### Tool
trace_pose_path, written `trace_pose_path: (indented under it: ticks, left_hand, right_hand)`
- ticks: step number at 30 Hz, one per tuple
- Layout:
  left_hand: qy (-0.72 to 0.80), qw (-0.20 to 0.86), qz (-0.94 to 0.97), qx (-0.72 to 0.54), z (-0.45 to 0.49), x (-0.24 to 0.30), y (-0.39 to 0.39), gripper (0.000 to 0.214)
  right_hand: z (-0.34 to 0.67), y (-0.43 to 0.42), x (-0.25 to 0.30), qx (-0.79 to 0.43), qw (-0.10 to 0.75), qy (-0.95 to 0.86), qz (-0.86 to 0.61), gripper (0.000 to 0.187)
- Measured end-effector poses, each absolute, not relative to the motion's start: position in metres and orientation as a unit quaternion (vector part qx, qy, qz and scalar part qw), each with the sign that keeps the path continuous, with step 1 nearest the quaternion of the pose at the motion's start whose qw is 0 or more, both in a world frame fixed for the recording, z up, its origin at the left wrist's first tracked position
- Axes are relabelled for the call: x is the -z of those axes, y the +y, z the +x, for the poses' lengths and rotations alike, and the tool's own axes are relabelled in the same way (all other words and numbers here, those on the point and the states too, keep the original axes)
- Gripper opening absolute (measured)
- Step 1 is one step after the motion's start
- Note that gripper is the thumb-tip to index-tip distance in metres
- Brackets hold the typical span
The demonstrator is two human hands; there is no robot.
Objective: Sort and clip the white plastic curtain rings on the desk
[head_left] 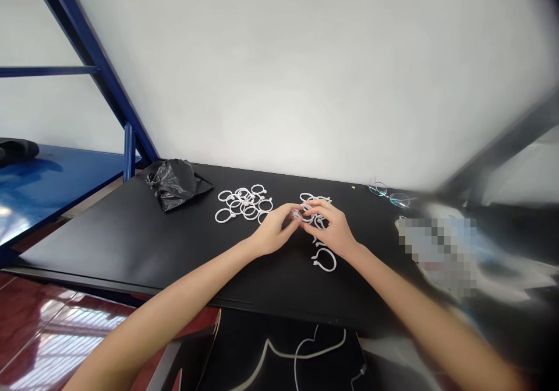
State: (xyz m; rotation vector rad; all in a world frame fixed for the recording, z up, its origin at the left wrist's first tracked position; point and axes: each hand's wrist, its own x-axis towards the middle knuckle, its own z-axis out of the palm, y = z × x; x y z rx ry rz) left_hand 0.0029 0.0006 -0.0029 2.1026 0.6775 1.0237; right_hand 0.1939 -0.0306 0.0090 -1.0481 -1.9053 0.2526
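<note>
My left hand [276,229] and my right hand [329,226] meet over the black table, fingertips closed together on one white plastic snap ring [297,212], which looks like a curtain ring. My fingers cover much of it. To the left lies a pile of several similar white rings [244,203]. More rings [307,197] are behind and beneath my right hand, partly hidden by it. One ring [325,260], its ends apart, rests on the table just in front of my right hand.
A crumpled black plastic bag [177,182] sits at the back left of the black table [131,245]. Eyeglasses [388,194] lie at the back right, near a blurred plastic package [441,251]. Blue metal framing [109,88] stands left. Pale cables [297,356] show below the front edge.
</note>
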Motion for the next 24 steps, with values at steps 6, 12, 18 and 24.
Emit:
trace_pose_path:
  ticks: [6, 12, 18, 24]
  left_hand:
    - [0.244, 0.554, 0.701, -0.376, 0.002, 0.008, 0.010, 0.035]
    - [0.245, 0.625, 0.650, -0.355, 0.002, 0.006, 0.012, 0.039]
    - [0.286, 0.637, 0.632, -0.336, 0.000, 0.005, 0.013, 0.041]
    - [0.312, 0.592, 0.675, -0.311, -0.004, 0.008, 0.015, 0.034]
  right_hand:
    - [0.203, -0.029, -0.005, -0.257, 0.482, -0.707, -0.449, 0.017]
    - [0.211, -0.024, -0.002, -0.342, 0.521, -0.624, -0.470, 0.022]
    - [0.210, -0.025, -0.007, -0.371, 0.532, -0.570, -0.505, 0.031]
    - [0.215, -0.023, -0.012, -0.369, 0.565, -0.529, -0.514, 0.028]
